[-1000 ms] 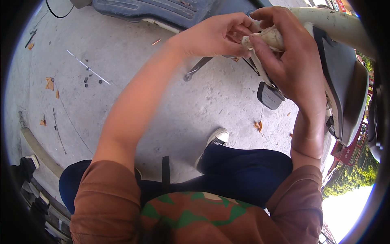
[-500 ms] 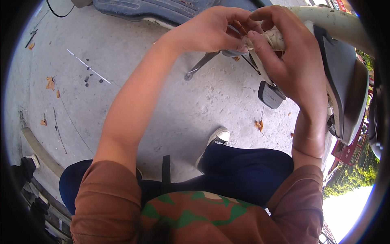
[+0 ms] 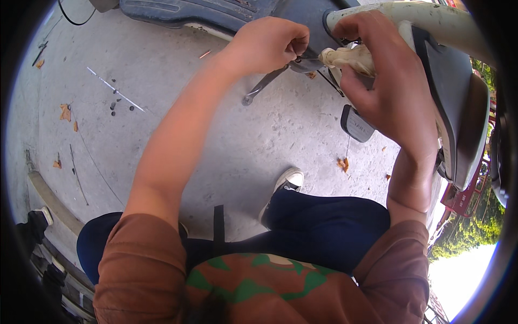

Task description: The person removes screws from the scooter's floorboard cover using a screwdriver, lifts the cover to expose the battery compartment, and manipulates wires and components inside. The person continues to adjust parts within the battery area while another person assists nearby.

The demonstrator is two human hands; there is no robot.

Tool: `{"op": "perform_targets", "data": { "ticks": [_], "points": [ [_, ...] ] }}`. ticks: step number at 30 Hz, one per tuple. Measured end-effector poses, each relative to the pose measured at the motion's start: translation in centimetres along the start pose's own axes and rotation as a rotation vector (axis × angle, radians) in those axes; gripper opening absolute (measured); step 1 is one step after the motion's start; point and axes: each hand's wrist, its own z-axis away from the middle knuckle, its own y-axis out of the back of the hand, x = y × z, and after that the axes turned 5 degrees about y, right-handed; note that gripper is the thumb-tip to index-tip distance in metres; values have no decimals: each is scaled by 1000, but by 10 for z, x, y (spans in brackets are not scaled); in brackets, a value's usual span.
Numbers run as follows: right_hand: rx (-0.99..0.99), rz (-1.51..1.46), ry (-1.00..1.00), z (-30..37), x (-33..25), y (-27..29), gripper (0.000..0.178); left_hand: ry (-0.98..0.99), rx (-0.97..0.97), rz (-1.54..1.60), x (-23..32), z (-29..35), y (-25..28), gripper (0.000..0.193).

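A: Please, where is the left hand (image 3: 270, 44)?

B: It is near the blue-grey footboard (image 3: 194, 12). Its fingers are curled and pressed together, pinching a thin strand (image 3: 309, 58).

A: And where does this strand go?

B: It runs toward the end of a pale part (image 3: 348, 58), which lies between the thumb and the fingers of the right hand (image 3: 396, 94), below a thick tube (image 3: 431, 24).

A: Does the right hand press this part?

B: This I cannot tell. The thumb and the fingers are spread around it.

A: What is near?

B: A metal lever (image 3: 264, 85) is just below the left hand, and a dark pedal (image 3: 357, 123) is below the right thumb. On the floor (image 3: 226, 146) there lies a white rod (image 3: 115, 88).
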Motion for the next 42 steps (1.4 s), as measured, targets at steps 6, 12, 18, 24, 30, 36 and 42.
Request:
{"op": "perform_targets", "data": {
  "ticks": [6, 12, 18, 24, 30, 36, 42],
  "points": [
    [-116, 136, -253, 3, -10, 2, 36, 32, 312, -282, 7, 12, -32, 10],
    [37, 11, 116, 4, -5, 5, 27, -6, 643, -220, 3, 23, -67, 15],
    [-145, 76, -366, 2, -18, 8, 33, 436, 738, 337, 24, 41, -107, 13],
    [0, 89, 179, 0, -5, 9, 22, 552, 764, 603, 25, 49, -127, 22],
    [-30, 97, -221, 6, -19, 1, 26, 413, 694, 215, 10, 38, -119, 29],
    [-21, 29, 46, 2, -14, 4, 28, 375, 714, 65, 3, 36, -123, 22],
    [-75, -7, -347, 4, -14, 6, 31, 333, 762, 131, 2, 30, -127, 16]
  ]
}}
